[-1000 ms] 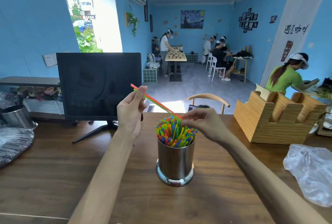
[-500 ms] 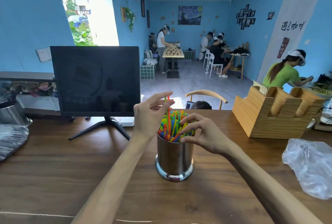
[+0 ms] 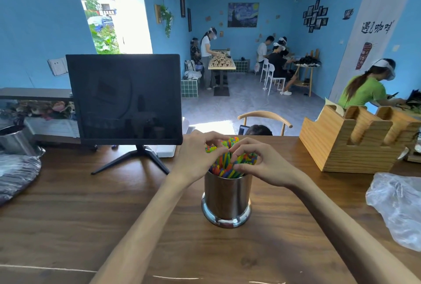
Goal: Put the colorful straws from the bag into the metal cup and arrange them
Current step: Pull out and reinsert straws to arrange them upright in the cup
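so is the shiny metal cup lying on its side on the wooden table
No, the shiny metal cup stands upright on the wooden table, colourful straws sticking up from it.

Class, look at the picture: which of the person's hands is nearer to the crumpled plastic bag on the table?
Right. The right hand grips the straws on the side towards the plastic bag; the left hand sits beyond them.
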{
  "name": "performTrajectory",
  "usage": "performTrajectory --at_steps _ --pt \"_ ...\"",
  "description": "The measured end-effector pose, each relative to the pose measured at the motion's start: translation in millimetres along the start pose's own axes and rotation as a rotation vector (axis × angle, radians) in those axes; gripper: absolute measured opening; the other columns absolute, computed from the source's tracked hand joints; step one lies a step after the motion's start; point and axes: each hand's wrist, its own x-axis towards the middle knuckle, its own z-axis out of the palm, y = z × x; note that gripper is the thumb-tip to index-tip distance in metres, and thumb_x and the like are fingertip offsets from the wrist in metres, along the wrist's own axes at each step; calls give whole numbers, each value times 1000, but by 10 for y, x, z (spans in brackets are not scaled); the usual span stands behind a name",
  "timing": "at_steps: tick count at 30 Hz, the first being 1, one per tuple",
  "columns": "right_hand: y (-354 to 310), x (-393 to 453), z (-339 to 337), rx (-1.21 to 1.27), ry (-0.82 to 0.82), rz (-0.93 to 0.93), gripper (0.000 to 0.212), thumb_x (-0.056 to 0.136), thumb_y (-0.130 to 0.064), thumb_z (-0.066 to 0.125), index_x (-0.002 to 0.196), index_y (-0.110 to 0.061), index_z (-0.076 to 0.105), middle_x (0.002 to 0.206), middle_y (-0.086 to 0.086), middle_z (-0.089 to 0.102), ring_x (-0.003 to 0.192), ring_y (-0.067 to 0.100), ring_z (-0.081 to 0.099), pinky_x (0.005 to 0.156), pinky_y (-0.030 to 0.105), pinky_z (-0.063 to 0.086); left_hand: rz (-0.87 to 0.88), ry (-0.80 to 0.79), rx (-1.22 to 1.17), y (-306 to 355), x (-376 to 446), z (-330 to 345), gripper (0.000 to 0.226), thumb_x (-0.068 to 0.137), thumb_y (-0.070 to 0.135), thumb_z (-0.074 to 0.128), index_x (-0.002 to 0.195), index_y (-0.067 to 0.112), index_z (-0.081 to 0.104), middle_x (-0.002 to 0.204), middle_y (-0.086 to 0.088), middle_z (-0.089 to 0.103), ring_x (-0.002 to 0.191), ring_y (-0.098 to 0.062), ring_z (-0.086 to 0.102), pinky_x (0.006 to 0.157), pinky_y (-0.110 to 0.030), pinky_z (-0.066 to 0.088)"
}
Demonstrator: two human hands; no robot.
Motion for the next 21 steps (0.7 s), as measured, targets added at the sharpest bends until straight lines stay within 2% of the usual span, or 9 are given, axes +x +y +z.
performTrajectory --at_steps 4,6,8,9,11,13,16,19,21 --pt "-16 -33 -11 -6 -67 1 24 77 -39 88 95 -32 75 121 -14 61 123 7 56 106 37 48 112 71 -26 172 52 -78 27 90 29 73 110 48 72 90 25 72 112 -7 56 107 -50 40" --pt "-30 -30 -12 19 7 11 33 76 -50 85 98 -30 71 115 -11 64 116 9 60 99 32 49 165 107 -89 262 81 -103 29 92 25 71 111 47 71 94 23 73 111 -9 61 108 -47 40" --pt "-44 -5 1 58 88 37 38 82 -52 80 108 -27 68 113 -12 68 111 6 62 91 23 48 190 147 -215 359 106 -118 31 95 17 70 112 42 71 95 19 74 103 -11 67 99 -30 48" --pt "-56 20 15 51 104 35 37 86 -48 78 115 -26 68 115 -14 68 111 3 62 90 19 47 205 176 -294 412 120 -127 32 96 13 69 112 40 71 96 16 75 99 -13 70 92 -28 52" --pt "-81 86 40 27 106 8 31 94 -37 71 122 -23 70 117 -14 69 112 1 62 92 17 47 255 276 -411 507 148 -158 31 97 10 68 110 38 71 99 12 75 93 -18 73 83 -32 58" --pt "-91 127 22 51 122 -29 24 99 -32 63 113 -16 75 107 -6 74 103 5 66 87 18 48 290 399 -491 574 186 -196 26 97 12 68 106 37 72 99 9 76 91 -21 74 77 -34 60" --pt "-73 132 -131 269 190 -20 27 99 -35 58 98 -15 76 85 7 75 80 12 68 69 20 47 253 524 -618 584 246 -243 19 96 10 70 102 28 71 98 -1 76 90 -23 74 77 -34 60" --pt "-46 113 -369 498 302 30 19 89 -35 70 88 -18 78 78 7 74 63 12 66 53 18 44 162 513 -651 462 232 -228 17 92 5 74 96 21 71 92 -3 77 88 -19 74 81 -29 58" --pt "-51 108 -529 678 389 86 17 75 -35 82 82 -20 81 81 6 77 65 12 71 50 16 46 56 450 -643 335 184 -200 17 88 6 78 94 20 71 86 0 78 83 -12 74 77 -22 55"
